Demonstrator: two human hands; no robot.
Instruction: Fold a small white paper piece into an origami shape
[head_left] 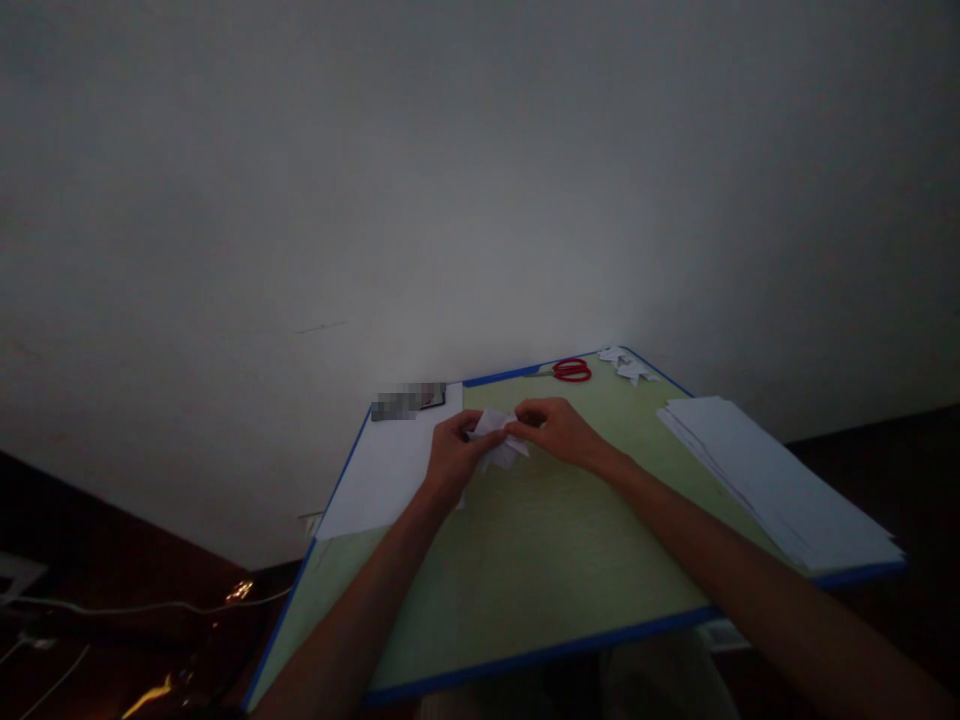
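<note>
Both my hands meet over the middle of a green table with a blue edge. My left hand and my right hand are each closed on a small folded white paper piece, pinching it from either side just above the tabletop. A flat white sheet lies under and to the left of my left hand.
A stack of white paper sheets lies along the table's right edge. Red-handled scissors and a few small folded paper pieces sit at the far edge by the white wall. A dark flat object lies at the far left corner. Cables run over the dark floor at left.
</note>
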